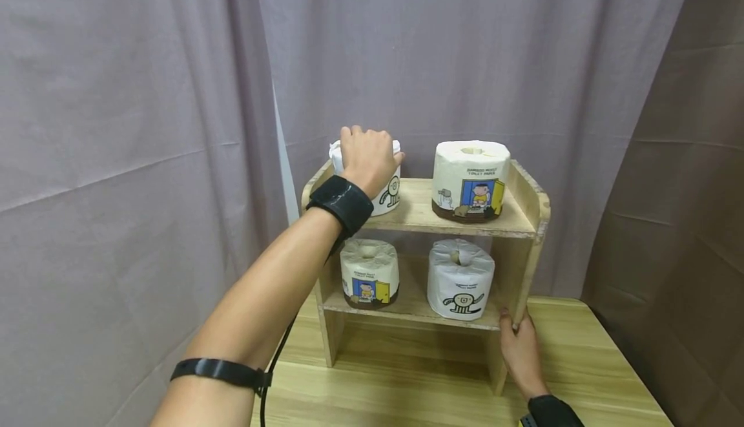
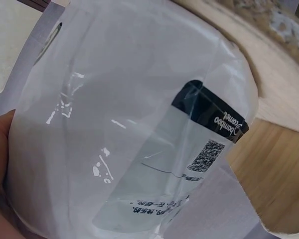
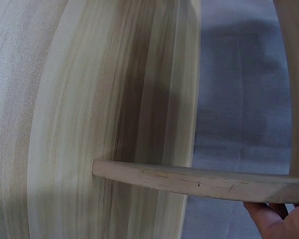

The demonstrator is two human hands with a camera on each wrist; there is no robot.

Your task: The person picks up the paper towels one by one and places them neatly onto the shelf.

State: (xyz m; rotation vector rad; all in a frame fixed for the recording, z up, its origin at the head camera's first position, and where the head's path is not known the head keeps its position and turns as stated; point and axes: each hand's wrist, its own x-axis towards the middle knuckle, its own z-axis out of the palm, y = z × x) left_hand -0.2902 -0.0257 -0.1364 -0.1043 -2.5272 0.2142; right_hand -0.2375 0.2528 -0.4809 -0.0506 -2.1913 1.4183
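A two-tier wooden shelf point(image 1: 418, 220) stands on the table. On its upper tier at the left is a white wrapped toilet roll point(image 1: 388, 199), which my left hand point(image 1: 369, 161) grips from above. The left wrist view has that roll point(image 2: 89, 124) up close, with a dark label and a code on its plastic wrap. At the shelf's right side panel point(image 3: 189, 180), my right hand point(image 1: 521, 353) holds the panel low down, beside the lower tier. Only some fingers of the right hand point(image 3: 274, 219) show in the right wrist view.
A cream toilet roll point(image 1: 450, 181) with a cartoon picture is at the upper right. The lower tier bears another cream roll point(image 1: 369, 265) and a white roll point(image 1: 459, 288). Grey curtains point(image 1: 465, 46) hang behind the wooden table point(image 1: 407, 401).
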